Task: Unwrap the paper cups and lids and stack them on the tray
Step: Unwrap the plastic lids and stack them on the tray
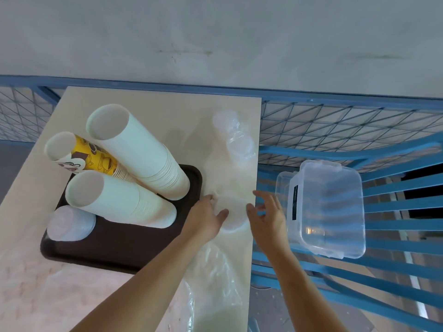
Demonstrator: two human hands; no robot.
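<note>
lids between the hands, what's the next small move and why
Probably close the right hand onto the lids and carry them to the tray: the left hand grips one side, the right hovers open beside them.

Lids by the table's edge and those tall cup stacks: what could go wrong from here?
1. The lid stack that the left hand holds sits close to the right edge of the table; a nudge could tip lids off.
2. The cup stacks on the tray stand tall and close together; setting lids beside them may topple one.
3. Loose plastic wrap lies between the forearms and might snag.
</note>
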